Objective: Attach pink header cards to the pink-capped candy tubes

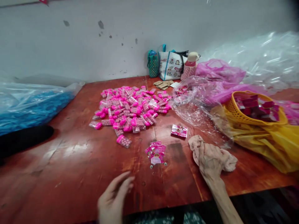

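My right hand is closed over a crumpled pale pink cloth at the right of the table. My left hand hovers low near the front edge, slightly blurred, with fingers extended and nothing visible in it. Between the hands lie several pink printed cards, with two small round pieces at their lower corners. A shiny pink stack of cards or packets sits just beyond the cloth. Farther back spreads a heap of clear containers with bright pink caps, filled with small pink balls.
On the right, a yellow basket of dark pink pieces rests on a yellow bag, beside clear plastic. A bag of blue items lies left. By the wall stand a printed bag and two covered bottles.
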